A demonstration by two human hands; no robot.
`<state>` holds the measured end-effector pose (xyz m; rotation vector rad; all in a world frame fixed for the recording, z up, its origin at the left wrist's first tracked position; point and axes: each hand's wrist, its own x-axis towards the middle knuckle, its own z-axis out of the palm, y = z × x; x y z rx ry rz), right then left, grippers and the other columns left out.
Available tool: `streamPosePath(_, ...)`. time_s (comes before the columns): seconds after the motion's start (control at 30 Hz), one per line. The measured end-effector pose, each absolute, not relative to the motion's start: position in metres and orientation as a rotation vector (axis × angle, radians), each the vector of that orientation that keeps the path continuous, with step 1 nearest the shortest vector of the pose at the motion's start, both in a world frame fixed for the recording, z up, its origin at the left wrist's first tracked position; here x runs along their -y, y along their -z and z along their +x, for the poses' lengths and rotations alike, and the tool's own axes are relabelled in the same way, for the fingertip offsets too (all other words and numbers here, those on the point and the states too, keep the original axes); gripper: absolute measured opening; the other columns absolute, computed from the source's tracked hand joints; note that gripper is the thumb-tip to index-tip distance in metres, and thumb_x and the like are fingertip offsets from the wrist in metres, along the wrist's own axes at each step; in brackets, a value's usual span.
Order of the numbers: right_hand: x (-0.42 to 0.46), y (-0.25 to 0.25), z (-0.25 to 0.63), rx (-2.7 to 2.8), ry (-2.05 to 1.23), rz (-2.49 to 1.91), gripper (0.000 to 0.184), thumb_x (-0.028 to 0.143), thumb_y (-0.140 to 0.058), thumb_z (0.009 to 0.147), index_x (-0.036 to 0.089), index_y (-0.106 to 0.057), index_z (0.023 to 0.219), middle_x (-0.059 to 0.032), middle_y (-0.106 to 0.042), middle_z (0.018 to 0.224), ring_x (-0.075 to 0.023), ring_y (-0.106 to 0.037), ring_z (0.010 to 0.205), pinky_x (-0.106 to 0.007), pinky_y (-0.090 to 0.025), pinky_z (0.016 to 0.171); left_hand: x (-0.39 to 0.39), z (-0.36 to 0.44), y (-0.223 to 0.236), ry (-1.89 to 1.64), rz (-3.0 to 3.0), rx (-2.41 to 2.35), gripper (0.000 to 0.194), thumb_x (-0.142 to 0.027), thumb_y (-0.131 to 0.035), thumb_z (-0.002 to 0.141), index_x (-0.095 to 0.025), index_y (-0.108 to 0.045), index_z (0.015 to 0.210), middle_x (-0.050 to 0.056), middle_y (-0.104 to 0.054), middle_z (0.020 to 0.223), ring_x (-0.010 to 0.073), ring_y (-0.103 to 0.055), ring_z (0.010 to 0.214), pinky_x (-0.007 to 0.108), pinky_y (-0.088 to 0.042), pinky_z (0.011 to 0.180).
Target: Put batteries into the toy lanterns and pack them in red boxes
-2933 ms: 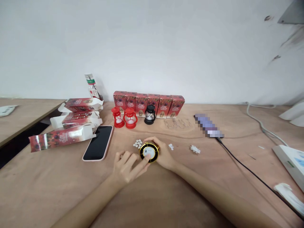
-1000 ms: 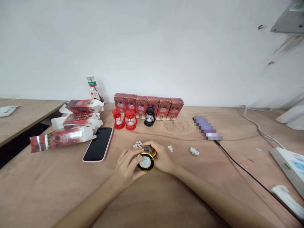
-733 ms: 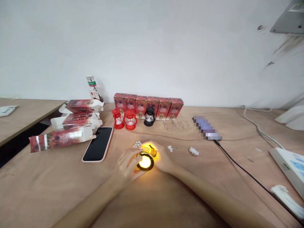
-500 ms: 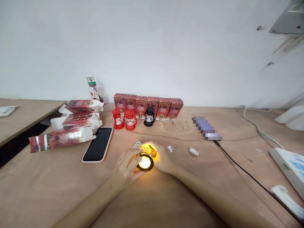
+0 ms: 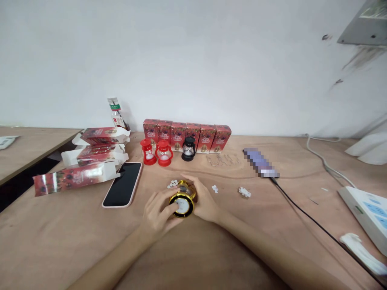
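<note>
A hand can pass between the left hand and the pink-edged phone; farther, two red lanterns obstruct.

I see soft, even light on the pale far wall and a faint shadow beside the bottle. Glare streaks the nearest red carton, its lettering blurred. At right, the phone is pixelated; outer edges stretch.

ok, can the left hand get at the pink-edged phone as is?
Probably yes, if it lets go: the left hand holds the gold lantern. Only tabletop shows between hand and pink-edged phone; one opened box just overlaps the phone's left edge.
</note>
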<state>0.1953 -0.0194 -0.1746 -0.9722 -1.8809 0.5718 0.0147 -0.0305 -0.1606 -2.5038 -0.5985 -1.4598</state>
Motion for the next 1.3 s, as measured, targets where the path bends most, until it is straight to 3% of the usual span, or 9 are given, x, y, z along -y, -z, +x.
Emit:
streamPosePath(0.1,0.024,0.178,0.201,1.839,-0.322,-1.026,0.055,0.014,-0.052,0.075,0.021,-0.038,0.128,-0.0138,-0.052,0.129,-0.026,-0.048,0.124,-0.047,-0.04,0.102,0.03,0.012,0.156,1.513,-2.494,0.612,0.023,-0.023,-0.057,0.087,-0.02,-0.047,0.107,0.016,-0.066,0.107,0.0255,-0.063,0.104,0.038,-0.051,0.077)
streamPosePath(0.2,0.033,0.181,0.218,1.801,-0.017,-1.188,0.042,0.015,-0.047,0.081,0.022,-0.043,0.122,-0.0139,-0.053,0.123,-0.0271,-0.052,0.115,-0.049,-0.044,0.096,0.031,0.011,0.152,1.574,-2.454,0.667,0.039,-0.024,-0.06,0.084,-0.02,-0.041,0.119,0.014,-0.068,0.105,0.0255,-0.064,0.1,0.038,-0.048,0.075)
streamPosePath(0.4,0.046,0.187,0.266,1.756,0.364,-1.491,0.011,0.024,-0.049,0.087,0.021,-0.058,0.091,-0.012,-0.059,0.099,-0.0283,-0.054,0.092,-0.046,-0.044,0.082,0.038,0.016,0.154,1.5,-2.278,0.843,0.028,-0.04,-0.054,0.089,-0.018,-0.052,0.105,0.01,-0.07,0.089,0.0225,-0.062,0.081,0.036,-0.034,0.071)
streamPosePath(0.63,0.042,0.193,0.274,1.73,0.349,-1.72,0.033,0.042,-0.046,0.09,0.022,-0.064,0.07,-0.0089,-0.062,0.091,-0.0263,-0.051,0.086,-0.042,-0.041,0.078,0.038,0.015,0.153,1.403,-2.245,0.87,0.023,-0.034,-0.052,0.091,-0.018,-0.054,0.108,0.009,-0.07,0.09,0.0216,-0.061,0.08,0.037,-0.03,0.072)
streamPosePath(0.83,0.038,0.193,0.275,1.749,0.231,-1.65,0.037,0.04,-0.043,0.092,0.023,-0.066,0.07,-0.0072,-0.065,0.083,-0.026,-0.054,0.087,-0.04,-0.04,0.076,0.035,0.015,0.155,1.392,-2.38,0.825,0.032,-0.038,-0.046,0.094,-0.015,-0.051,0.115,0.014,-0.069,0.098,0.0253,-0.065,0.093,0.039,-0.032,0.079)
streamPosePath(1.03,0.034,0.193,0.278,1.695,0.201,-1.532,0.034,0.045,-0.041,0.093,0.021,-0.058,0.076,-0.0063,-0.065,0.079,-0.0244,-0.055,0.079,-0.037,-0.042,0.069,0.034,0.016,0.162,1.412,-2.414,0.785,0.032,-0.03,-0.053,0.09,-0.013,-0.05,0.118,0.016,-0.068,0.101,0.027,-0.063,0.1,0.042,-0.035,0.086)
streamPosePath(1.13,0.035,0.191,0.276,1.675,0.336,-1.444,0.026,0.038,-0.042,0.095,0.021,-0.054,0.08,-0.0056,-0.062,0.075,-0.0226,-0.055,0.073,-0.034,-0.041,0.064,0.033,0.016,0.163,1.409,-2.432,0.772,0.033,-0.028,-0.053,0.089,-0.014,-0.05,0.12,0.015,-0.067,0.102,0.0256,-0.064,0.098,0.041,-0.038,0.087)
streamPosePath(1.23,0.039,0.186,0.265,1.717,0.485,-1.204,0.01,0.021,-0.047,0.093,0.021,-0.053,0.085,-0.0035,-0.061,0.073,-0.0194,-0.055,0.068,-0.032,-0.039,0.063,0.034,0.016,0.161,1.397,-2.448,0.766,0.035,-0.026,-0.052,0.089,-0.015,-0.049,0.122,0.014,-0.066,0.102,0.0232,-0.064,0.092,0.038,-0.041,0.082)
streamPosePath(1.3,0.044,0.182,0.25,1.745,0.512,-1.024,0.01,0.011,-0.048,0.091,0.02,-0.051,0.09,-0.0025,-0.062,0.075,-0.0172,-0.056,0.067,-0.031,-0.038,0.064,0.034,0.016,0.16,1.395,-2.442,0.768,0.035,-0.025,-0.053,0.089,-0.016,-0.05,0.122,0.013,-0.066,0.1,0.0215,-0.063,0.086,0.035,-0.041,0.077)
